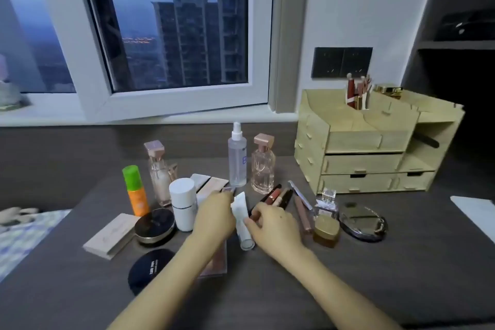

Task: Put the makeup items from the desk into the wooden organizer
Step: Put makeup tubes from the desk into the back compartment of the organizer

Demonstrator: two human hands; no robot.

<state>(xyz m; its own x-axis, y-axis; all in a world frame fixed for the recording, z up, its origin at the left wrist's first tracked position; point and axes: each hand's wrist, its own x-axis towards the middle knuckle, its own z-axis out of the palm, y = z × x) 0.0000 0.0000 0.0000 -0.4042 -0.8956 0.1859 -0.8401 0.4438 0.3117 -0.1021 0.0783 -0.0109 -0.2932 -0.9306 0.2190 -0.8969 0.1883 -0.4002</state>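
A white tube [242, 218] lies mid-counter [375, 276], its cap toward the front edge. The left hand [214, 218] pinches the tube's flat end. The right hand [277, 225] curls against its middle, beside the lipsticks [278, 194]; what it grips I cannot tell. The organizer [361, 142] stands at the back right corner, well apart.

The organizer [375, 142] sits on the counter [348, 289] at the back right, with lipsticks [357, 95] standing in its top. The spray bottle [237, 158] stands in the middle, a perfume bottle [263, 169] just right of it. In front of them the tube [242, 220] lies between my left hand [214, 218] and my right hand [276, 225]. A round case [154, 225] lies farther left.
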